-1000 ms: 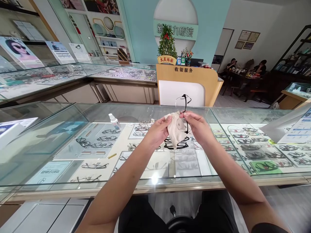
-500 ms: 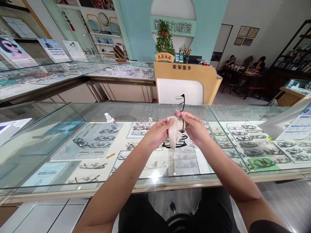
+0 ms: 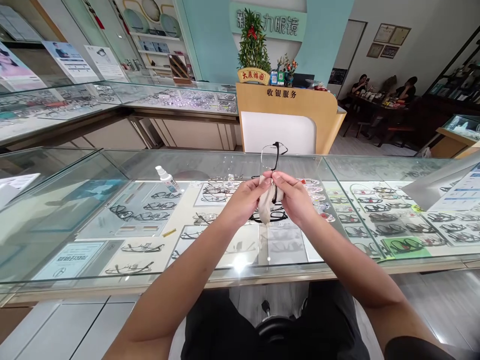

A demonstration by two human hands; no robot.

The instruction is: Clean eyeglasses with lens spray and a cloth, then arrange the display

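A shop is backed by a turquoise wall [image 3: 212,40] at 12 o'clock from the hands, and a long glass display counter [image 3: 277,275] is spread beneath them, rows of spectacle frames [image 3: 154,217] being laid inside. A second showcase [image 3: 187,133] is set at 10 o'clock, a wooden cash desk [image 3: 327,112] at 12, and two seated people [image 3: 408,91] at 2. The wall sign [image 3: 285,24] is partly blocked by a leafy plant [image 3: 253,52]; part of the counter is hidden by a folded leaflet [image 3: 460,191] at 3 o'clock. Above the counter, black-and-silver eyeglasses [image 3: 277,156] are held on end, pinched by the right hand [image 3: 300,197]; a cream cloth [image 3: 265,209] is gripped by the left hand [image 3: 250,197] about their lower part. At 9 o'clock a white bottle [image 3: 165,176] is stood, its label too small to be read. 力眼镜 can be read on the sign, 收银服务 on the desk, and 大展鸿图 on a plaque [image 3: 253,76] below the plant
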